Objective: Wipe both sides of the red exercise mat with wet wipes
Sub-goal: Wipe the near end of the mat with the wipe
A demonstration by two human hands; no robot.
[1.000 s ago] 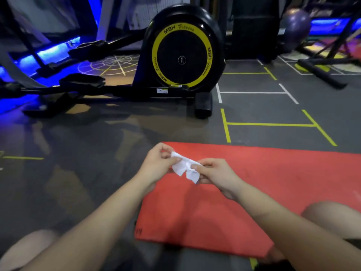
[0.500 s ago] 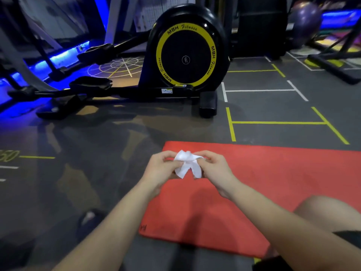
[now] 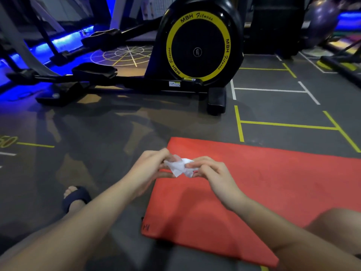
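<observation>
Dim gym, grey lined floor [image 3: 117, 133], elliptical trainer [image 3: 197, 51] behind, red mat [image 3: 273, 182] flat, long axis left-right, left grip [image 3: 148, 169] and right grip [image 3: 213, 173] both pinching a crumpled wet wipe [image 3: 179, 167]

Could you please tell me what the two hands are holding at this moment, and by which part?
Both hold one crumpled white wet wipe: left hand pinches its left end, right hand its right end.

The yellow ring [image 3: 195, 17] on the black exercise machine [image 3: 197, 55] reads "MBH Fitness" three times around. Yellow floor digits [image 3: 7, 141] at the left edge end in "50". A dark mark [image 3: 146, 227] on the red mat [image 3: 273, 182] and a white sticker [image 3: 174, 84] on the machine's base are unreadable.
</observation>
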